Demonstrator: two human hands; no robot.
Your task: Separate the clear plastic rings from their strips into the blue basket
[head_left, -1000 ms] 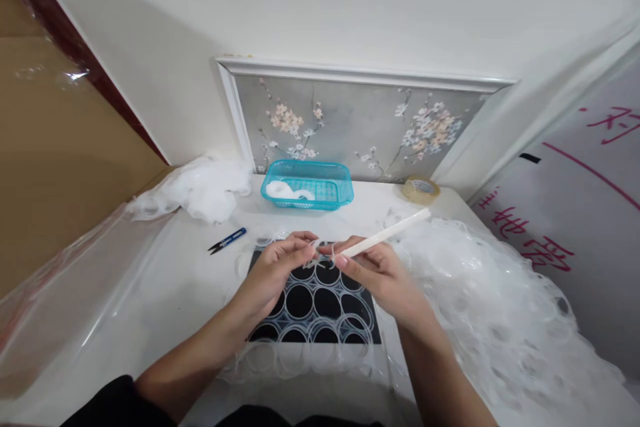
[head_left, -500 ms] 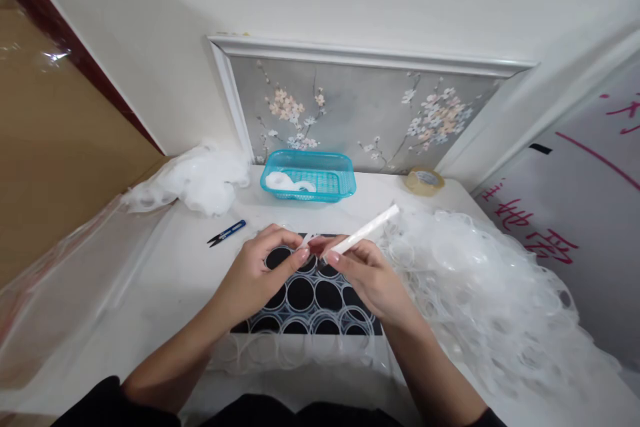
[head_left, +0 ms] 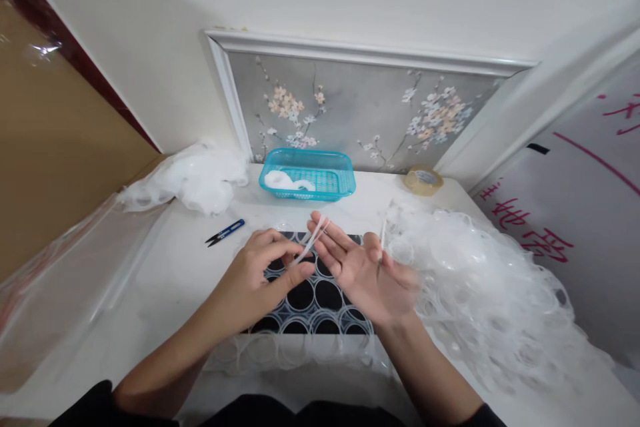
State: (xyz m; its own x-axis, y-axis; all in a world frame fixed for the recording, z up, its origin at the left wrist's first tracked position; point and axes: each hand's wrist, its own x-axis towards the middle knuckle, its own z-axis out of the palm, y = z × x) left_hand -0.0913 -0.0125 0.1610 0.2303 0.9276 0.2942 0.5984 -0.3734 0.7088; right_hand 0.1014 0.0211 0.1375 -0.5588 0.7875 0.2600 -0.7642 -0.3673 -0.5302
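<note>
My left hand [head_left: 265, 273] pinches a thin white plastic ring [head_left: 311, 240], seen nearly edge-on. The ring's far end touches the fingertips of my right hand [head_left: 363, 270], which is turned palm up with several fingers stretched out. Between the thumb and forefinger of that hand is a slim white-handled tool with a dark tip [head_left: 383, 237], also nearly edge-on; its kind is unclear. Below both hands lies a black mat [head_left: 301, 295] covered with rows of clear plastic rings [head_left: 295, 325], some overlapping its front edge.
A blue basket [head_left: 345, 177] at the back holds white rings [head_left: 279, 179]. Thread snips [head_left: 225, 233] lie left of the mat. A large heap of clear ring sheets [head_left: 490, 287] covers the right side. A tape roll [head_left: 423, 181] and a white plastic bundle [head_left: 200, 180] sit farther back.
My right hand has turned palm up and its fingers have straightened, swinging the tool to the right and edge-on. The white ring now stretches between both hands.
</note>
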